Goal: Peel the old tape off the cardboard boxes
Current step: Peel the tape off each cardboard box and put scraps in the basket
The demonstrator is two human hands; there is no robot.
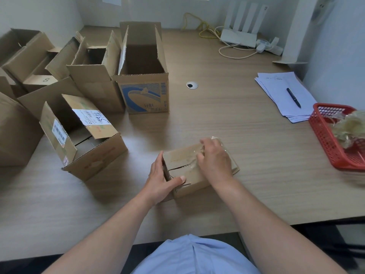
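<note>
Presently left grip (164,175) clasps small box (189,178); right grip (214,157) pinches its part-lifted tape (190,155); peeled wads (347,127) fill 3 o'clock basket (324,135); probably midway.

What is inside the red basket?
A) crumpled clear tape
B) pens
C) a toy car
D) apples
A: a wad of crumpled clear tape lies in the red basket, with no fruit, pens or toys in it.
</note>
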